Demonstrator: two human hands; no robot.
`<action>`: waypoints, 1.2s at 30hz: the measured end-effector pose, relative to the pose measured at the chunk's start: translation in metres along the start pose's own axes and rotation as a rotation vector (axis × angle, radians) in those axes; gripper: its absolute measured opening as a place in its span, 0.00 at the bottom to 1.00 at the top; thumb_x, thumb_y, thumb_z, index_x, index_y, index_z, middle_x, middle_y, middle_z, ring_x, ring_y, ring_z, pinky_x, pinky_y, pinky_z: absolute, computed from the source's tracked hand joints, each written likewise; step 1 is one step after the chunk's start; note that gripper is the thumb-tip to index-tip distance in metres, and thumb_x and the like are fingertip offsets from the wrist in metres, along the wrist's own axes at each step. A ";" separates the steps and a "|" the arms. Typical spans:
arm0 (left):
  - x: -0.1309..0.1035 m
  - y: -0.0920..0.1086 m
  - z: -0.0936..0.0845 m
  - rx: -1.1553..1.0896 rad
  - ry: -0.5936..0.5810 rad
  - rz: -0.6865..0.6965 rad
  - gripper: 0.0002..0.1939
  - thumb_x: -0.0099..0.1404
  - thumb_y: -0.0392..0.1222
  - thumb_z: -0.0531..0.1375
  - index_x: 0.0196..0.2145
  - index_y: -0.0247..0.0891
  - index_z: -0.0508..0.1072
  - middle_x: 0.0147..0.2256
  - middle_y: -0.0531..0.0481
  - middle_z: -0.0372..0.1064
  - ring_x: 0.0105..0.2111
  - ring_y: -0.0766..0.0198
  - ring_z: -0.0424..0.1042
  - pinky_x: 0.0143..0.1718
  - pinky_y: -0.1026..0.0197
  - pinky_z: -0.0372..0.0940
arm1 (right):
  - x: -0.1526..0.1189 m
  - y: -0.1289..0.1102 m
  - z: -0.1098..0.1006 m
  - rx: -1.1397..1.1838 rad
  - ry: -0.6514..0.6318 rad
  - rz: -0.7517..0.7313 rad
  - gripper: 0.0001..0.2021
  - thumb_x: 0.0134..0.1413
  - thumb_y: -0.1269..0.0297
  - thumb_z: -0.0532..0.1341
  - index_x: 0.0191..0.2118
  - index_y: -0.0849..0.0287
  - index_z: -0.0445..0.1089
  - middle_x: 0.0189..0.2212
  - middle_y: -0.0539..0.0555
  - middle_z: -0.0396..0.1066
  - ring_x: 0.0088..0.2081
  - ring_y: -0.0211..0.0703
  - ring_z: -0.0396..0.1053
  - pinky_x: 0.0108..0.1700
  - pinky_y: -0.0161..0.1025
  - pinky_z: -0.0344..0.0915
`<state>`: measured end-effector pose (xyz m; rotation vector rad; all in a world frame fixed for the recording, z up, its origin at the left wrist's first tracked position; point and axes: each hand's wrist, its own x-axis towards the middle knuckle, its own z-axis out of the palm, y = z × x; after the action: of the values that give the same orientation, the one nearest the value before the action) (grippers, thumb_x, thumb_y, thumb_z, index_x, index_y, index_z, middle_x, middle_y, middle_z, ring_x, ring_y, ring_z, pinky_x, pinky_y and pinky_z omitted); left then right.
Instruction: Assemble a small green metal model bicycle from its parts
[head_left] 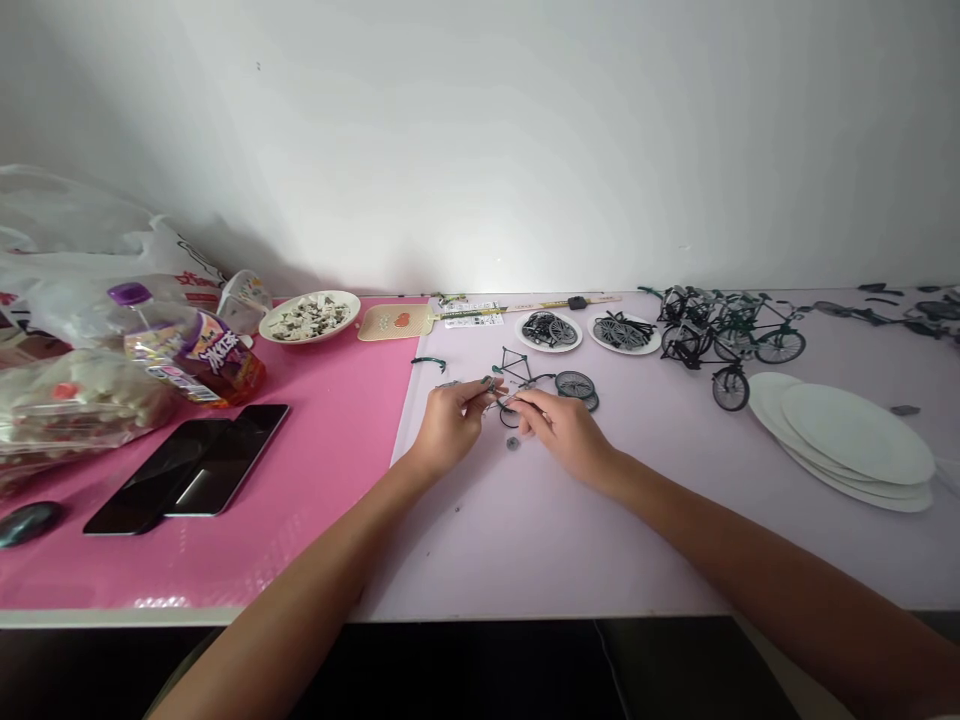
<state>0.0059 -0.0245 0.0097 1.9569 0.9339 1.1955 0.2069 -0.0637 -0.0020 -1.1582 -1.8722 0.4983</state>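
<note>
Tabletop, pink at left and pale lilac [540,560] from centre to right, its front edge along the bottom of the frame.
Computer mouse [30,523], one, dark, lower left.
Smartphones, two: one black [146,485], the other [229,460] overlapping it, lower left.
White plates [859,435], a loose stack, right of frame.
Small grey disc [513,443], lying just below the hands, centre.
Left hand [448,425], centre: thumb and fingers pinched on a small dark part [488,384], its exact kind too small to tell.
Right hand [561,425], just beside it: fingers drawn together near the same part; whether they grip it cannot be told.
Miniature spoked wheels [575,386], two, overlapping, just beyond the right hand.
Bottle [196,350], purple cap, leaning, left; beside it a clear bag [82,405] of pale contents.
Miniature bicycle frame [516,366], dark green, behind the hands, centre.
Curved green part [429,361], beyond the left hand.
Model bicycles: a black one [705,365] and a green one [780,345] among a standing cluster, right of centre.
Plates of dark bicycle parts, two: one [519,341], another [592,344], upper centre.
White dish [268,330] of pale pieces, left of centre.
Patterned cream tray [375,325], beside it.
Plain wall [480,140], across the top.
</note>
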 end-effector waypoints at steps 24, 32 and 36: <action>-0.005 0.012 -0.003 0.179 0.082 0.291 0.17 0.71 0.30 0.54 0.43 0.38 0.84 0.38 0.47 0.84 0.32 0.62 0.81 0.36 0.62 0.75 | 0.003 -0.033 -0.013 1.081 -0.407 0.639 0.21 0.64 0.41 0.63 0.34 0.55 0.65 0.09 0.35 0.45 0.13 0.32 0.38 0.17 0.33 0.41; -0.005 0.015 -0.002 0.229 0.026 0.189 0.19 0.72 0.34 0.53 0.48 0.39 0.83 0.39 0.45 0.84 0.34 0.58 0.81 0.39 0.59 0.74 | 0.002 -0.029 -0.010 0.929 -0.299 0.583 0.22 0.65 0.39 0.61 0.34 0.55 0.68 0.12 0.38 0.49 0.14 0.32 0.44 0.18 0.34 0.45; -0.004 0.015 0.002 0.120 0.020 0.080 0.15 0.73 0.38 0.55 0.44 0.40 0.83 0.45 0.44 0.84 0.44 0.53 0.83 0.46 0.56 0.75 | -0.002 -0.030 -0.004 0.540 -0.113 0.389 0.26 0.68 0.36 0.55 0.35 0.56 0.70 0.14 0.43 0.60 0.16 0.36 0.58 0.25 0.37 0.58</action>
<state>0.0099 -0.0359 0.0194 2.0979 0.9652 1.2307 0.1946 -0.0806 0.0202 -1.1296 -1.4599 1.2233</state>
